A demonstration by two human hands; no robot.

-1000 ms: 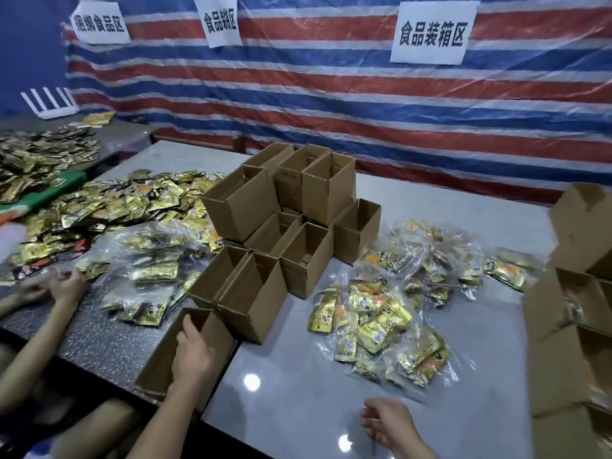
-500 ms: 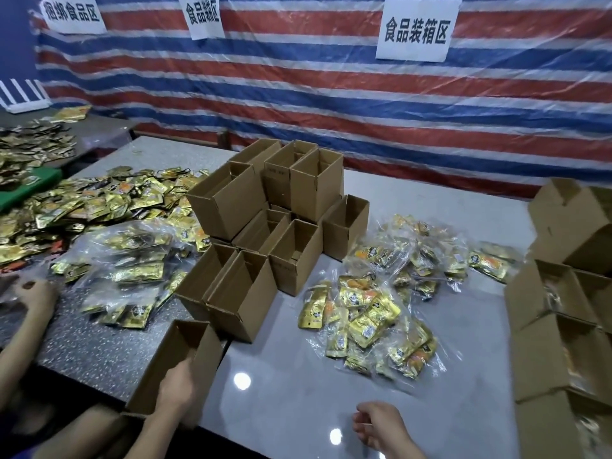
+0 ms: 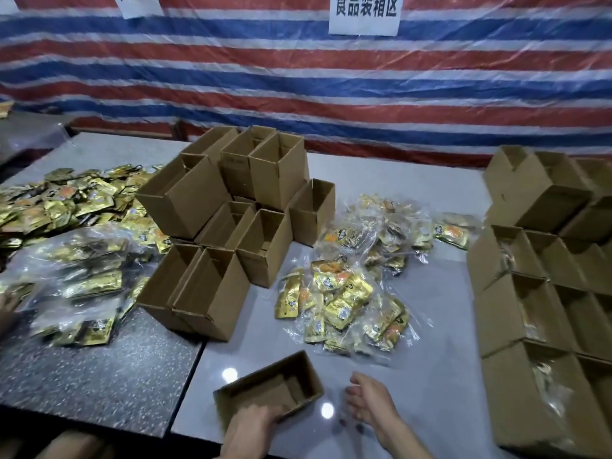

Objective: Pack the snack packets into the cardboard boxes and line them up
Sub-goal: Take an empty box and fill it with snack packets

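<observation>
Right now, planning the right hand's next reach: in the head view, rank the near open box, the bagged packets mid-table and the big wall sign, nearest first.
1. Open box, just left of the right hand.
2. Bagged packets, straight ahead.
3. Wall sign, far back.

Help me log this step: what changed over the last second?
The left hand has carried the empty box rightward, from near the box stack onto the light table, and still grips its near wall. The right hand uncurled, open beside it. The box stack and bagged packets stayed put.
</observation>
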